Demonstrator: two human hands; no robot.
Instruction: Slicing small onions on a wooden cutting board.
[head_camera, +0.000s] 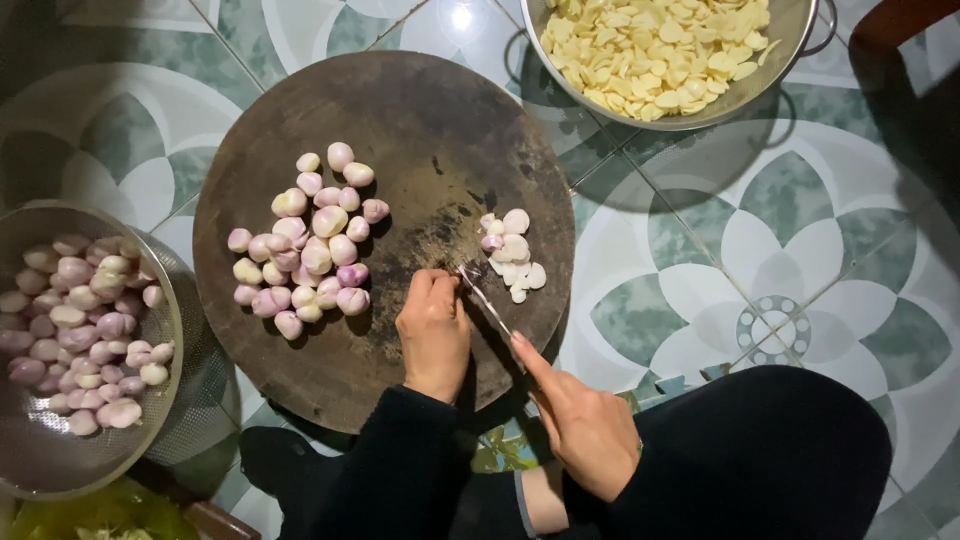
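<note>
Shallots, peeled and pinkish, lay heaped on the round dark chopping board, just left of and above the left hand. That hand was curled down on the board, fingertips pinching something too hidden to name, right against the knife. The right hand gripped the knife's handle, forefinger stretched along the blade's back. Cut shallot slices sat just beyond the blade's tip. A metal colander of whole shallots stood far left; a metal bowl of pale slices stood well above the right hand.
</note>
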